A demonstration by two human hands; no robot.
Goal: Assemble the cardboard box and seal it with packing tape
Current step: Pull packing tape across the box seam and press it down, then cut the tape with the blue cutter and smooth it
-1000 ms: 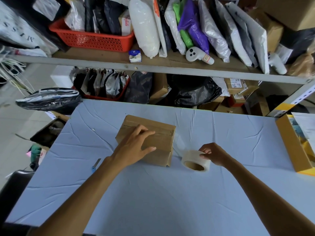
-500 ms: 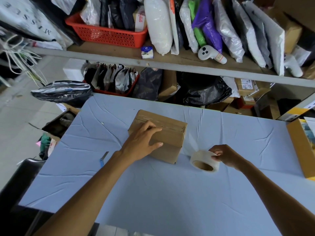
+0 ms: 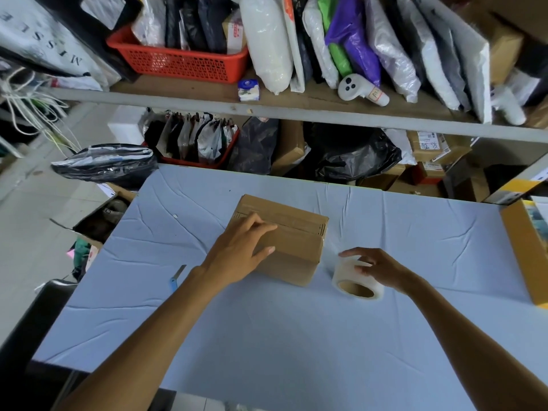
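A closed brown cardboard box (image 3: pixel 299 232) lies on the light blue table (image 3: pixel 296 336), a little left of centre. My left hand (image 3: pixel 237 253) rests on its top, fingers spread over the flap seam and thumb along the near side, holding it down. Just right of the box, a roll of clear packing tape (image 3: pixel 355 287) stands tilted on the table. My right hand (image 3: pixel 382 268) lies over the roll's top and far side, fingers loosely curled on it. A faint clear strip seems to run from roll to box; I cannot tell for certain.
A small blue-handled cutter (image 3: pixel 177 275) lies left of my left wrist. A yellow-sided carton (image 3: pixel 525 253) sits at the table's right edge. A crowded shelf (image 3: pixel 296 114) of bags and parcels overhangs the far edge. A black bag (image 3: pixel 103 164) sits at the far left corner.
My right hand's fingers have loosened from a pinch at the roll's side to a spread hold over its top. The box and my left hand stay put; the view shifted slightly.
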